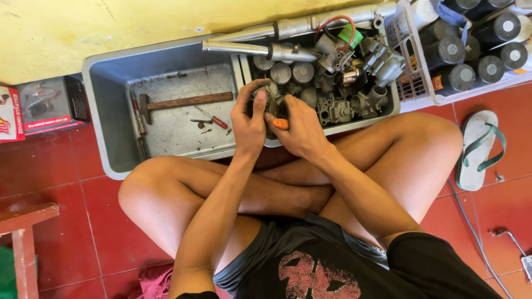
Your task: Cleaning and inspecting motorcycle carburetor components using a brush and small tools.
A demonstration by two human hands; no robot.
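Left hand (249, 119) grips metal part (270, 99), frame centre; right hand (299, 130) pinches orange-handled screwdriver (281, 123) against it. Part still assembled; hammer (183, 102) idle in tray (105, 111).

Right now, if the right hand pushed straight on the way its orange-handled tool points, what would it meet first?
The right hand aims the orange-handled screwdriver at the small metal part that the left hand holds, so it would likely meet that part first. The tip is hidden, so depth stays uncertain.

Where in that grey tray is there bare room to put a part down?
The left compartment of the grey tray has bare floor above the hammer and below the small red screwdriver. The right compartment is packed with metal engine parts, beside the left hand and right hand.
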